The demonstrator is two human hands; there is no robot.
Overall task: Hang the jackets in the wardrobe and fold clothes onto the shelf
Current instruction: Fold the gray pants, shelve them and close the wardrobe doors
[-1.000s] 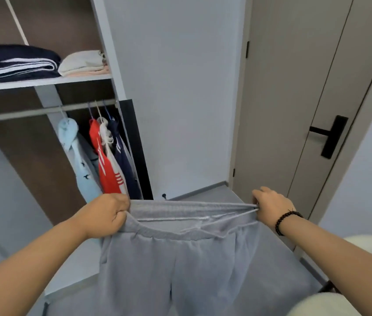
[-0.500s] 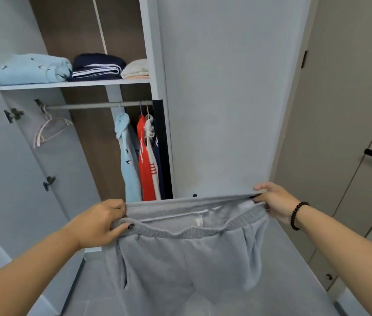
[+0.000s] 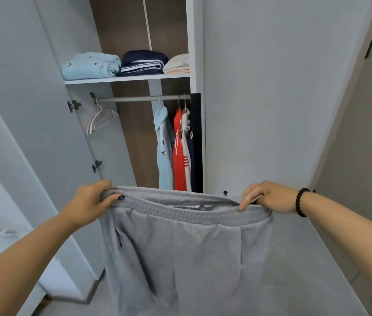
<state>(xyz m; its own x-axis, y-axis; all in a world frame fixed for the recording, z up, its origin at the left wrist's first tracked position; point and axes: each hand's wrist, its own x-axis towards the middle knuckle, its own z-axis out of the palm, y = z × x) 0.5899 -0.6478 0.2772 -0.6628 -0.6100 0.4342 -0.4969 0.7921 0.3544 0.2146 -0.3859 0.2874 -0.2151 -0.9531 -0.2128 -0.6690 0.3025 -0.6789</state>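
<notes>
Fingers of left hand and right hand: curled, pinching the elastic waistband of the grey sweatpants at opposite ends, garment hanging flat before the open wardrobe. Advice: keep waistband taut and level, bring legs together, then fold. Fabric soft, thick fleece; shelf above holds three folded, rounded bundles.

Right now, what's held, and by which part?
Grey sweatpants, held up by the waistband: left hand grips its left end, right hand pinches its right end.
</notes>
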